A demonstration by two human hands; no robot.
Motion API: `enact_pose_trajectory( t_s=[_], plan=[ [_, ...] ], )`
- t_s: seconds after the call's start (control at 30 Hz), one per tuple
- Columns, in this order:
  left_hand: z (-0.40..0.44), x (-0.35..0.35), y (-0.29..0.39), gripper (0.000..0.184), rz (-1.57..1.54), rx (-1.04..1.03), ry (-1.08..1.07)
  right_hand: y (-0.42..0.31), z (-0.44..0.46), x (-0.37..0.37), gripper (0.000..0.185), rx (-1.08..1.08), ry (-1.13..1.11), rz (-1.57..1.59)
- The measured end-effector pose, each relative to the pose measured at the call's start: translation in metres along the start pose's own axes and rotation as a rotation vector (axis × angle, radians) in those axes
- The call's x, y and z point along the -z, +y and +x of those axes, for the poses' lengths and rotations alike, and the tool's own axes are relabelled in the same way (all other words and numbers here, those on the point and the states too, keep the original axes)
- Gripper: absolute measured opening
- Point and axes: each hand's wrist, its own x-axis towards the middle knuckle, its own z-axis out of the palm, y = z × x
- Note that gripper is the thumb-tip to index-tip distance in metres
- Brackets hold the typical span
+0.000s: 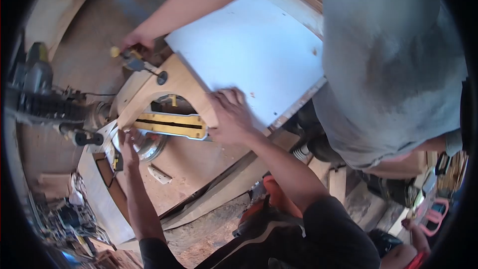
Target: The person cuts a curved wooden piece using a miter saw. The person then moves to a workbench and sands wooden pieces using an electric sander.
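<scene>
A pale arched wooden piece (184, 73) lies over the bed of a miter saw, its curved opening facing me. My right hand (233, 115) is closed on its right end, near the edge of a white board. At the left end, the fingers of my left hand (129, 150) are closed against the wood; their tips are partly hidden. A clamp (133, 61) with a round black pad (162, 77) rests on the arch, gripped by a co-worker's hand (140, 41). Below the arch runs the saw's yellow slotted plate (172, 125).
The white board (249, 55) slopes beside the arch, with the co-worker's grey shirt (388, 65) close behind. The dark saw body (55, 107) stands left. A small wood offcut (159, 174) lies on the bench (199, 169). Another person's arm (416, 241) shows lower right.
</scene>
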Motion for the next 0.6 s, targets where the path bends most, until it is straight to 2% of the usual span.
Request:
enact_pose_trajectory(
  t_s=[0.07, 0.13, 0.2, 0.3, 0.33, 0.4, 0.43, 0.57, 0.6],
  plan=[
    [-0.013, -0.018, 0.017, 0.072, 0.046, 0.011, 0.145, -0.005, -0.001, 0.003, 0.094, -0.036, 0.001, -0.004],
    [-0.012, -0.012, 0.01, 0.079, -0.078, -0.059, 0.004, -0.007, -0.002, 0.001, 0.094, -0.017, -0.022, -0.028],
    [-0.01, -0.004, 0.008, 0.085, -0.081, -0.014, -0.017, -0.007, -0.004, -0.002, 0.094, -0.002, -0.028, -0.058],
    [-0.012, -0.011, 0.003, 0.099, 0.121, -0.014, 0.23, -0.006, -0.01, -0.01, 0.089, 0.043, -0.025, -0.168],
    [-0.033, -0.026, 0.033, 0.101, 0.071, 0.018, 0.237, -0.008, -0.01, -0.014, 0.089, 0.064, -0.026, -0.181],
    [-0.052, -0.033, 0.045, 0.097, 0.212, -0.013, 0.211, -0.012, -0.015, -0.024, 0.083, 0.048, -0.045, -0.357],
    [-0.05, -0.033, 0.026, 0.094, 0.449, -0.184, 0.285, -0.016, -0.016, -0.024, 0.083, 0.063, -0.045, -0.365],
    [-0.033, -0.015, -0.011, 0.096, 0.622, -0.264, 0.438, -0.021, -0.018, -0.019, 0.08, 0.083, -0.106, -0.441],
    [-0.034, -0.012, -0.001, 0.096, 0.615, -0.267, 0.443, -0.018, -0.018, -0.017, 0.079, 0.094, -0.131, -0.437]
  ],
)
